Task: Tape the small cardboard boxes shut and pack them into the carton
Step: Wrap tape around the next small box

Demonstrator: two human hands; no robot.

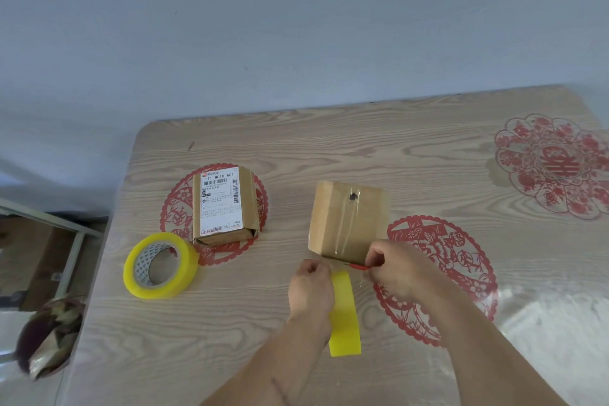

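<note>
A small plain cardboard box (348, 219) lies in the middle of the table, with clear tape along its top and a dark spot near its far end. My left hand (311, 287) pinches the upper end of a loose yellow tape strip (344, 316) that hangs toward me. My right hand (393, 269) grips a thin red tool (357, 266) at the box's near edge. A second small box (224, 204) with a white shipping label lies to the left. A yellow tape roll (160, 265) stands near it.
The wooden table (329, 142) carries red paper-cut decorations (553, 165) under a clear cover. A wall rises behind it. Left of the table stand a metal frame (69, 241) and a dark bundle (49, 336) on the floor.
</note>
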